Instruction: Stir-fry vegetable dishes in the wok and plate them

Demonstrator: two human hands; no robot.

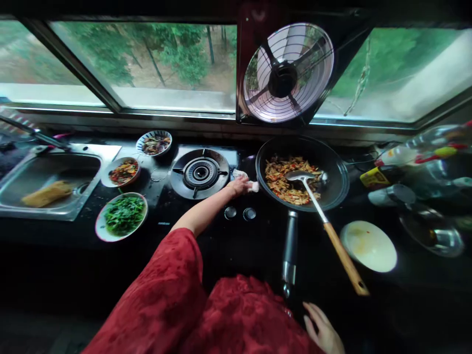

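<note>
My left hand (pixel 241 187) is closed on a crumpled white cloth (pixel 253 187), pressed to the black stove top (pixel 206 216) between the bare burner (pixel 201 172) and the wok. Shredded food with red bits fills part of the black wok (pixel 341 172), whose handle (pixel 291 241) points toward me. Resting in the wok is a metal spatula (pixel 341 255), its wooden handle leaning over the rim. Low at the right, my right hand (pixel 322 327) hangs near the counter's front with fingers apart, holding nothing. Two control knobs (pixel 239 213) sit just below my left hand.
Left of the burner stand a bowl of greens (pixel 123 216), a bowl of mixed food (pixel 121 172) and a striped bowl (pixel 154 142). A sink (pixel 79 196) lies farther left. At the right are a used white plate (pixel 370 246) and several bottles (pixel 401 152). A fan (pixel 283 78) is above.
</note>
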